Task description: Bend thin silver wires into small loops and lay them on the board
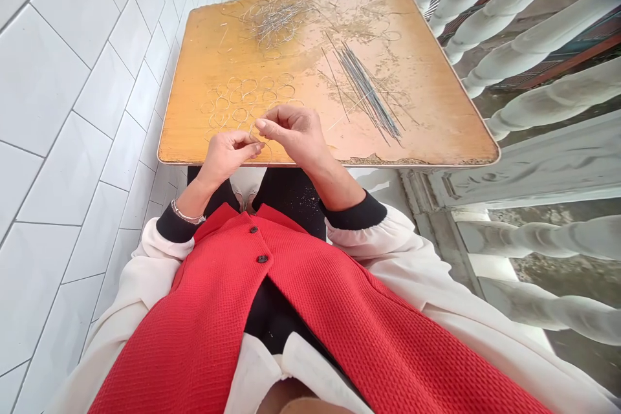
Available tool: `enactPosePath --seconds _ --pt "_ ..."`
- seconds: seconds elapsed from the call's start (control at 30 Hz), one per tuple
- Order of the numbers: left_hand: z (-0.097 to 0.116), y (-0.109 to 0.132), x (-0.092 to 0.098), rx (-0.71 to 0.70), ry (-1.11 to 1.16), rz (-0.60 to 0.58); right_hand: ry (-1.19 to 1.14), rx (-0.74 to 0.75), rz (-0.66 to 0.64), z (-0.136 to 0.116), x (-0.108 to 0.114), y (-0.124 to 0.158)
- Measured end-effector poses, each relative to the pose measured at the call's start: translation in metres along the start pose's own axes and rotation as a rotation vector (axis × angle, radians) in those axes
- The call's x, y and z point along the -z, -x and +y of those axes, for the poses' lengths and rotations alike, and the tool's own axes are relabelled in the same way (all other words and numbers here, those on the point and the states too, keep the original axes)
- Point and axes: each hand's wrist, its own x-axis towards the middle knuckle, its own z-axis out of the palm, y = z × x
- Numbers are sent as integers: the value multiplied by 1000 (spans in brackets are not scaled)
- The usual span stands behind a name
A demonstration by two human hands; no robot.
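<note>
Over the near edge of the wooden table [189, 142], my left hand [228, 152] pinches a thin wire [253, 136] between thumb and fingers. My right hand [295, 132] is closed at the same wire, thumb against fingertips, just right of the left one. Part of the wire curves below the fingertips; the rest is hidden by the fingers. Beyond my hands lie several thin wire rings [235, 96] in loose rows. To the right rests a bundle of straight grey wires [369, 94], with a few strays spread around it.
A tangled heap of wire [279, 18] sits at the table's far side. White tiled wall [101, 71] runs along the left. A white baluster railing [514, 52] stands close on the right. The table's front edge [388, 160] is chipped.
</note>
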Motion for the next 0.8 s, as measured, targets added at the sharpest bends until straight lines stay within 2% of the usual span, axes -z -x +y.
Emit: enactPosePath --seconds 0.07,0.2,0.3,0.43,0.57,0.8 --pt "0 0 -1 8 0 -6 43 6 -12 2 1 -3" --pt "-3 0 -2 -15 -12 74 -19 -13 21 5 -3 0" --pt "-5 0 -4 -27 26 152 -128 -34 75 8 -8 16" --pt "-6 4 -6 -36 91 211 -211 -118 71 13 -12 38" --pt "-2 7 -5 23 206 140 -262 -144 101 15 -13 42" --pt "2 6 0 135 364 -9 -389 -178 61 14 -10 36"
